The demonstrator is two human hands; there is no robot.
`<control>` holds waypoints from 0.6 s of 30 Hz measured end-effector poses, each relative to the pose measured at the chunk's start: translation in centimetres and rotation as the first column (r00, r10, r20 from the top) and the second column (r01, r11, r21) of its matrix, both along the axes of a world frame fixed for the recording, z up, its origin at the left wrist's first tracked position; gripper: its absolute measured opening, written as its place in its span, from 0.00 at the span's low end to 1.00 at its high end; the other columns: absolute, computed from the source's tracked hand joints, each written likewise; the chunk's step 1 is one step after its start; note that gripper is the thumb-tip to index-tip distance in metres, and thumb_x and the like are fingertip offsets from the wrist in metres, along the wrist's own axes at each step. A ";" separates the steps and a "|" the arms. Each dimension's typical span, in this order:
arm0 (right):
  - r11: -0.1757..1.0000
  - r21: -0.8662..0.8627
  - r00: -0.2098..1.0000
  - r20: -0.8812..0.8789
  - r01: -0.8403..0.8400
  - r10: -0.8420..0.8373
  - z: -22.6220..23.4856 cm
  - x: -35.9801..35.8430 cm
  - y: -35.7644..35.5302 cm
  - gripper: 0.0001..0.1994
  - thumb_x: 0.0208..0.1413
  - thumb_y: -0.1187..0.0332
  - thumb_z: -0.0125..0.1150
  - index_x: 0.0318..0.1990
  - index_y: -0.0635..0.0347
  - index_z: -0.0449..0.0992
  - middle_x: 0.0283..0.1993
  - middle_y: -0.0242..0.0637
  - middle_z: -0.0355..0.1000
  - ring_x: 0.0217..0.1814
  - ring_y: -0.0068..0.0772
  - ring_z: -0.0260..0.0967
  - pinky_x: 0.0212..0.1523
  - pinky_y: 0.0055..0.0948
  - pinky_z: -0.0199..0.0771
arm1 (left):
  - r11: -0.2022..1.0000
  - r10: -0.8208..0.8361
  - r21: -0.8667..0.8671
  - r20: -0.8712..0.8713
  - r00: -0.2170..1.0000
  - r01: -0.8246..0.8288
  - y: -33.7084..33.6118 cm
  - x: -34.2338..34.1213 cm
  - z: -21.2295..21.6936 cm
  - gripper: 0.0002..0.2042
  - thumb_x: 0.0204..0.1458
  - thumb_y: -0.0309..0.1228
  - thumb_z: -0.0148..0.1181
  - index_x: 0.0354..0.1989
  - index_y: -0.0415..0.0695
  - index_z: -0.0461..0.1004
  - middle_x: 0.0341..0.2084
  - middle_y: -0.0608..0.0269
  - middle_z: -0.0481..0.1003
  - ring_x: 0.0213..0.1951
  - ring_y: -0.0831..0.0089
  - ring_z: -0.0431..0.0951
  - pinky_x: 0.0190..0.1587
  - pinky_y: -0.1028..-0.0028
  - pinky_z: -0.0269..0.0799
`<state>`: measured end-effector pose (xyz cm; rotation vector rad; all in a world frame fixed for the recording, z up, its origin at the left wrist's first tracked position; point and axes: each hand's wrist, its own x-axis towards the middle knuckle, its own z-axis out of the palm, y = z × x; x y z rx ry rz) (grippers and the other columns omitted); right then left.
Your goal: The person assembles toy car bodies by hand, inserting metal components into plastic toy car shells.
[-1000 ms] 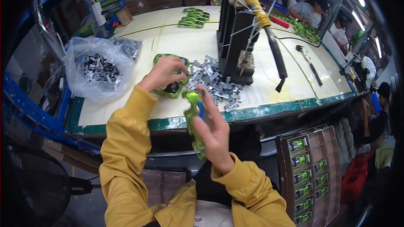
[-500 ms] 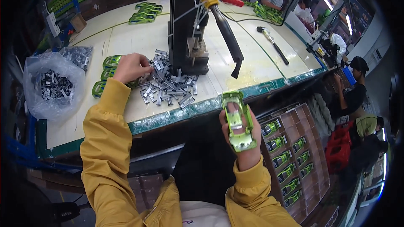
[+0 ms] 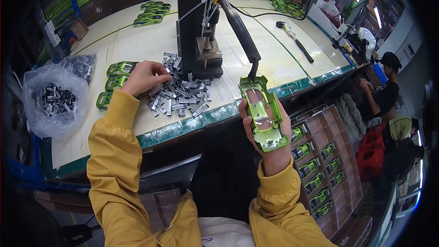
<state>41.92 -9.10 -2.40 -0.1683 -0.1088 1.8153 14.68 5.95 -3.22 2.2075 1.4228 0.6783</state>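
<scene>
My right hand [image 3: 283, 126] holds a shiny green toy car body [image 3: 264, 113] just off the table's front edge, with its open window area showing and fingers wrapped round its sides. At the left edge of a pile of small silver-grey parts [image 3: 183, 98], my left hand [image 3: 147, 78] has thumb and fingertips pinched together. Whether a part sits in that pinch is hidden. Several more green car bodies [image 3: 120, 67] stand in a column beside and partly behind my left hand. A black press-like machine [image 3: 194, 32] with a lever handle [image 3: 242, 32] rises behind the pile.
A clear plastic bag [image 3: 34, 105] of silver parts sits at left. Green car bodies [image 3: 151, 13] line the table's far side. A hammer-like tool [image 3: 297, 41] lies right. A brown compartment tray [image 3: 340, 146] holds car bodies [image 3: 309, 168] at lower right. Other people work beyond.
The view has shifted a little. My right hand has raised the green car body slightly and moved it to the right. My left hand stays at the pile, shifted slightly.
</scene>
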 end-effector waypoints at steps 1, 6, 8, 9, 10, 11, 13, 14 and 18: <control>1.000 0.002 1.000 0.006 0.007 -0.007 0.1 0.0 0.0 0.18 0.57 0.59 0.36 0.43 0.65 0.66 0.41 0.45 0.66 0.47 0.45 0.63 0.31 0.39 0.75 | 1.000 -0.028 0.013 -0.016 0.999 0.029 0.0 -0.1 -0.1 0.10 0.38 0.34 0.60 0.23 0.38 0.75 0.16 0.61 0.72 0.19 0.77 0.68 0.26 0.77 0.64; 1.000 0.007 1.000 -0.022 -0.003 0.003 1.0 -0.2 0.1 0.18 0.57 0.59 0.37 0.44 0.64 0.66 0.42 0.45 0.65 0.47 0.44 0.62 0.31 0.37 0.74 | 0.999 -0.009 0.043 0.073 0.997 0.005 0.5 0.0 -0.6 0.08 0.38 0.30 0.59 0.20 0.37 0.72 0.15 0.63 0.70 0.19 0.78 0.67 0.25 0.77 0.63; 1.000 0.003 0.999 -0.043 -0.018 0.018 1.2 -0.3 0.2 0.18 0.57 0.59 0.37 0.44 0.64 0.65 0.42 0.45 0.65 0.47 0.43 0.62 0.32 0.36 0.74 | 0.993 -0.002 0.121 0.104 0.995 -0.011 1.0 -0.4 -1.2 0.07 0.38 0.29 0.58 0.18 0.37 0.69 0.15 0.64 0.70 0.19 0.79 0.67 0.24 0.77 0.63; 1.000 0.000 0.998 -0.057 -0.020 0.020 1.4 -0.3 0.2 0.18 0.57 0.59 0.37 0.44 0.64 0.65 0.42 0.45 0.64 0.47 0.43 0.61 0.32 0.36 0.73 | 0.992 -0.055 0.122 0.289 0.956 0.020 1.4 -0.3 -1.5 0.07 0.39 0.27 0.57 0.18 0.38 0.67 0.16 0.65 0.70 0.19 0.79 0.67 0.24 0.79 0.63; 1.000 -0.002 0.997 -0.072 -0.023 0.023 1.6 -0.3 0.2 0.18 0.57 0.58 0.37 0.44 0.64 0.65 0.42 0.45 0.64 0.48 0.42 0.61 0.33 0.36 0.73 | 0.990 -0.105 0.130 0.462 0.880 0.050 1.7 -0.3 -1.7 0.07 0.40 0.26 0.55 0.18 0.38 0.65 0.18 0.65 0.71 0.19 0.80 0.67 0.24 0.80 0.63; 1.000 0.000 0.997 -0.071 -0.022 0.022 1.7 -0.2 0.1 0.18 0.57 0.58 0.37 0.44 0.64 0.65 0.42 0.45 0.64 0.48 0.42 0.61 0.33 0.36 0.73 | 0.990 -0.107 0.131 0.463 0.880 0.051 1.8 -0.4 -1.8 0.07 0.40 0.26 0.55 0.18 0.38 0.65 0.18 0.65 0.71 0.19 0.80 0.67 0.24 0.80 0.63; 0.999 0.024 0.995 -0.091 -0.040 0.042 1.6 -0.1 0.2 0.19 0.57 0.58 0.37 0.45 0.64 0.64 0.43 0.46 0.63 0.48 0.41 0.60 0.33 0.36 0.72 | 0.997 -0.061 -0.004 0.581 0.811 0.078 1.9 -0.5 -1.8 0.06 0.42 0.25 0.53 0.19 0.41 0.62 0.19 0.65 0.71 0.20 0.82 0.67 0.24 0.82 0.62; 0.999 0.025 0.995 -0.091 -0.042 0.044 1.5 -0.1 0.3 0.19 0.57 0.58 0.37 0.45 0.64 0.64 0.43 0.46 0.63 0.48 0.41 0.60 0.33 0.36 0.72 | 0.997 -0.060 -0.003 0.581 0.812 0.076 1.9 -0.6 -1.7 0.06 0.42 0.25 0.53 0.19 0.41 0.62 0.19 0.65 0.71 0.20 0.82 0.67 0.24 0.82 0.62; 0.998 0.028 0.991 -0.121 -0.056 0.059 1.7 0.0 0.1 0.18 0.56 0.58 0.38 0.45 0.64 0.64 0.43 0.45 0.62 0.48 0.41 0.59 0.34 0.36 0.72 | 0.997 -0.037 -0.034 0.634 0.773 0.076 1.3 -0.2 -0.8 0.05 0.44 0.24 0.52 0.21 0.41 0.63 0.19 0.63 0.71 0.21 0.84 0.68 0.24 0.84 0.63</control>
